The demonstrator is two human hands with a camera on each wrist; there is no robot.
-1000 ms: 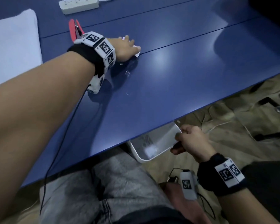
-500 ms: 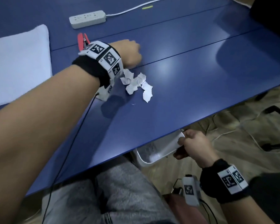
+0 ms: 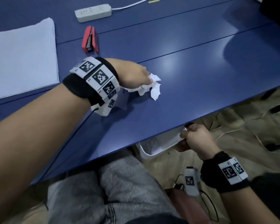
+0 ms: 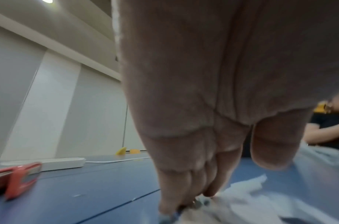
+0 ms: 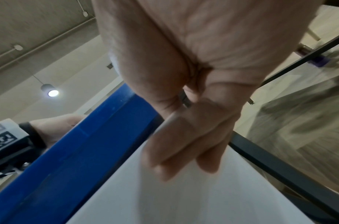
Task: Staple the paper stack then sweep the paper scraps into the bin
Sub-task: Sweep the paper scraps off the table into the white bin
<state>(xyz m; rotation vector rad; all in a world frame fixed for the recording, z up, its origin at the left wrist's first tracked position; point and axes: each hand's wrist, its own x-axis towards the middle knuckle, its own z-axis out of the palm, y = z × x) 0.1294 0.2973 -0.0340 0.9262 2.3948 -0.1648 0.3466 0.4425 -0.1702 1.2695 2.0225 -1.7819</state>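
My left hand (image 3: 141, 76) lies on the blue table (image 3: 200, 75), fingers fairly straight and pressed against a heap of torn white paper scraps (image 3: 152, 88). In the left wrist view the fingertips (image 4: 176, 191) touch the table with the scraps (image 4: 241, 201) bunched beside them. Below the near table edge my right hand (image 3: 190, 135) grips the rim of the white bin (image 3: 153, 147); its fingers (image 5: 183, 144) curl over the bin wall (image 5: 183, 197). A red stapler (image 3: 90, 39) and the white paper stack (image 3: 23, 59) lie behind my left wrist.
A white power strip (image 3: 93, 12) with its cable sits at the back of the table. Cables and dark frame legs lie on the floor to the right. My knees in grey trousers (image 3: 120, 191) are under the near table edge (image 3: 168, 130).
My left hand has drawn the scraps across the table toward the near edge, and they now bunch at its fingertips. The right hand still holds the bin under the edge.
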